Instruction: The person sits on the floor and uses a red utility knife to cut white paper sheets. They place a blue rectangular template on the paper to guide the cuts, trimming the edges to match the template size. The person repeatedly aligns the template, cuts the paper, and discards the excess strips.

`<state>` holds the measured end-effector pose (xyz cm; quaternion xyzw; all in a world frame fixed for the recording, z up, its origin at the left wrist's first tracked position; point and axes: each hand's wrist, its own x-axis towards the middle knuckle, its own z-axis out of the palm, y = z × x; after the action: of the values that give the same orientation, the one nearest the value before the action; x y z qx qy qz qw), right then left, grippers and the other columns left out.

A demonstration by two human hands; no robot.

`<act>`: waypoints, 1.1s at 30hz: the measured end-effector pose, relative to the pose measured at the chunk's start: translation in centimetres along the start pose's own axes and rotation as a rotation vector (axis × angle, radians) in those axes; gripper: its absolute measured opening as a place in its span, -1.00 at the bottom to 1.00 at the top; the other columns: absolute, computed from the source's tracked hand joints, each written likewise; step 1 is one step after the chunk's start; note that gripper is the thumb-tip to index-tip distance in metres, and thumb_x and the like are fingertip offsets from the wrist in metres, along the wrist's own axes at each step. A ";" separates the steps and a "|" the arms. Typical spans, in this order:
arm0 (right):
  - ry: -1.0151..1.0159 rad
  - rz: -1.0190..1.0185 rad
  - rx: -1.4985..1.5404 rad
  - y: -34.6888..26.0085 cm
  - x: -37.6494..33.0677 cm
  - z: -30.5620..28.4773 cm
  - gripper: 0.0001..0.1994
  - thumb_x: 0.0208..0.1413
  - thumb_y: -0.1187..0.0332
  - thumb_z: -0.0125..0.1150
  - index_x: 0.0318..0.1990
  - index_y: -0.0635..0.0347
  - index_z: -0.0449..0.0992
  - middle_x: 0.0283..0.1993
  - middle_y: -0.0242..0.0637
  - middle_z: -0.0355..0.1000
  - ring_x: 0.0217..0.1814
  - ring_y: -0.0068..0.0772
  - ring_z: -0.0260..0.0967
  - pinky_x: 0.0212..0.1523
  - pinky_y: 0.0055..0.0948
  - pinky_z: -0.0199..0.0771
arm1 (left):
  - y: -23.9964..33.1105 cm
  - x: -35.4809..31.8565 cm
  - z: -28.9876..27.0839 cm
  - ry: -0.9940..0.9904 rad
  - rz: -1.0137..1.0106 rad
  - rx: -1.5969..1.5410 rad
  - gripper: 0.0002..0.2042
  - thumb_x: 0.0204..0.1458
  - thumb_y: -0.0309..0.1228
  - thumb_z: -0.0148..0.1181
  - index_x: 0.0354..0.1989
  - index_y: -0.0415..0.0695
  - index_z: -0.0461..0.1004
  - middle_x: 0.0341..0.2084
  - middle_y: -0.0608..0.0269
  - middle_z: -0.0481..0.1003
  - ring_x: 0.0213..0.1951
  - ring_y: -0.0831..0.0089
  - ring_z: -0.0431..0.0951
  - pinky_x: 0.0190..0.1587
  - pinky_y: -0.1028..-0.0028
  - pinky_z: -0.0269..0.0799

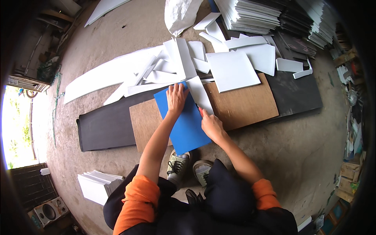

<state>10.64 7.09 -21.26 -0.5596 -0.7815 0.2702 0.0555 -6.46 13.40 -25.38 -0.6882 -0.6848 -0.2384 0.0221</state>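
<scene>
Blue sheet [184,121] lies on a brown board [239,103] on the floor, just before the person's shoes. In the head view the left hand [176,98] is spread flat on the sheet's upper part and presses it down. The right hand [210,124] is closed around a small red tool [200,112], probably a knife, at the sheet's right edge, beside a white strip [199,94]. For a clean cut, the left fingers should keep away from the blade, the pressure steady, the stroke along the edge.

White offcuts [156,70] litter the floor — stacked sheets [250,13] beyond.
</scene>
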 end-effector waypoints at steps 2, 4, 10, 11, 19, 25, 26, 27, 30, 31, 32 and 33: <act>0.005 -0.001 0.006 -0.3 -0.1 0.3 -0.68 -0.04 0.47 -0.13 -0.08 0.38 0.23 -0.52 0.09 0.39 -0.42 0.06 0.41 -0.42 -0.15 0.44 | -0.4 -1.7 -0.7 0.020 0.072 -0.094 -0.75 -0.09 -0.32 0.09 -0.29 -0.17 0.28 -0.40 0.09 0.32 -0.25 0.14 0.29 -0.23 0.28 0.21; 0.016 0.020 0.024 0.1 -0.2 0.2 -0.71 -0.04 0.47 -0.13 -0.12 0.37 0.23 -0.51 0.09 0.40 -0.41 0.06 0.41 -0.41 -0.14 0.44 | 0.0 -4.1 -2.1 -0.198 0.063 -0.108 -0.60 -0.21 -0.23 0.19 -0.23 -0.15 0.23 -0.13 0.04 0.24 -0.04 0.10 0.20 -0.05 -0.01 0.08; 0.031 -0.006 0.013 0.0 -0.3 0.6 -0.71 -0.04 0.46 -0.14 -0.11 0.36 0.22 -0.53 0.08 0.40 -0.44 0.05 0.41 -0.43 -0.14 0.44 | 0.0 -5.8 -5.2 -0.321 0.169 -0.024 -0.46 -0.40 -0.14 0.28 -0.20 -0.06 0.24 0.08 0.08 0.06 0.13 0.11 0.04 0.03 -0.31 -0.25; 0.033 -0.003 0.005 0.2 -0.4 0.6 -0.71 -0.04 0.46 -0.14 -0.11 0.36 0.23 -0.53 0.08 0.40 -0.44 0.05 0.41 -0.43 -0.15 0.44 | 1.2 -5.8 -6.0 -0.254 0.176 0.072 -0.51 -0.36 -0.16 0.27 -0.23 -0.08 0.27 -0.04 0.13 0.16 0.03 0.12 0.14 0.05 -0.12 -0.04; 0.082 -0.018 -0.005 0.3 -0.5 1.0 -0.78 0.00 0.43 -0.15 -0.19 0.32 0.25 -0.56 0.06 0.39 -0.46 0.04 0.42 -0.45 -0.15 0.44 | 4.9 -9.2 -5.7 -0.437 0.073 -0.106 -0.37 -0.32 -0.04 0.24 -0.23 -0.35 0.24 -0.19 -0.15 0.24 -0.08 -0.01 0.24 -0.10 0.19 0.31; 0.085 -0.019 -0.003 0.1 -0.3 0.8 -0.83 0.06 0.36 -0.18 -0.31 0.29 0.26 -0.58 0.08 0.38 -0.46 0.07 0.41 -0.45 -0.14 0.44 | 6.6 -11.5 -6.9 -0.638 0.093 0.100 0.07 -0.58 0.18 0.28 0.09 -0.33 0.03 0.17 -0.27 -0.22 0.23 -0.11 -0.28 -0.03 -0.27 -0.03; 0.083 -0.023 -0.001 0.0 -0.2 0.7 -0.82 0.06 0.36 -0.18 -0.30 0.30 0.26 -0.58 0.09 0.38 -0.46 0.08 0.41 -0.45 -0.14 0.43 | 6.3 -11.6 -6.8 -0.628 0.104 0.114 0.07 -0.59 0.18 0.28 0.09 -0.33 0.03 0.17 -0.27 -0.21 0.23 -0.11 -0.27 -0.02 -0.27 -0.03; 0.080 -0.028 0.002 -0.1 0.1 0.6 -0.82 0.06 0.36 -0.19 -0.30 0.30 0.26 -0.57 0.09 0.38 -0.45 0.08 0.40 -0.44 -0.14 0.43 | 6.0 -11.5 -6.6 -0.618 0.115 0.127 0.07 -0.59 0.18 0.28 0.09 -0.32 0.02 0.17 -0.27 -0.21 0.22 -0.12 -0.27 -0.02 -0.26 -0.02; 0.101 -0.034 -0.011 0.2 2.5 0.4 -0.80 0.06 0.35 -0.18 -0.30 0.32 0.27 -0.54 0.11 0.39 -0.42 0.09 0.40 -0.41 -0.12 0.43 | 4.7 -9.7 -5.5 -0.545 0.167 0.134 0.07 -0.60 0.16 0.29 0.11 -0.29 0.01 0.16 -0.28 -0.19 0.22 -0.13 -0.26 -0.03 -0.28 -0.04; 0.082 -0.025 0.020 -0.8 3.2 -0.2 -0.80 0.03 0.36 -0.14 -0.30 0.34 0.28 -0.49 0.10 0.39 -0.38 0.10 0.40 -0.37 -0.11 0.43 | 3.7 -9.5 -5.2 -0.527 0.172 0.141 0.08 -0.60 0.16 0.29 0.12 -0.28 0.01 0.16 -0.28 -0.19 0.22 -0.14 -0.26 -0.03 -0.29 -0.04; 0.051 -0.013 0.039 -0.7 4.2 -0.4 -0.78 0.02 0.37 -0.15 -0.25 0.34 0.28 -0.45 0.14 0.39 -0.34 0.13 0.38 -0.33 -0.09 0.41 | 3.5 -8.8 -5.0 -0.524 0.183 0.139 0.09 -0.61 0.17 0.29 0.14 -0.26 -0.01 0.16 -0.28 -0.19 0.21 -0.15 -0.25 -0.04 -0.31 -0.05; 0.020 0.000 0.057 -0.7 5.1 -0.7 -0.75 0.01 0.37 -0.16 -0.19 0.34 0.27 -0.40 0.17 0.38 -0.30 0.16 0.37 -0.30 -0.06 0.39 | 3.4 -8.1 -4.9 -0.522 0.194 0.138 0.10 -0.61 0.17 0.28 0.15 -0.24 -0.03 0.15 -0.29 -0.18 0.21 -0.16 -0.24 -0.05 -0.32 -0.05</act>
<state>8.40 11.80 -21.46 -0.5603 -0.7730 0.2868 0.0794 -4.30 3.93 -22.98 -0.7855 -0.6129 -0.0030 -0.0856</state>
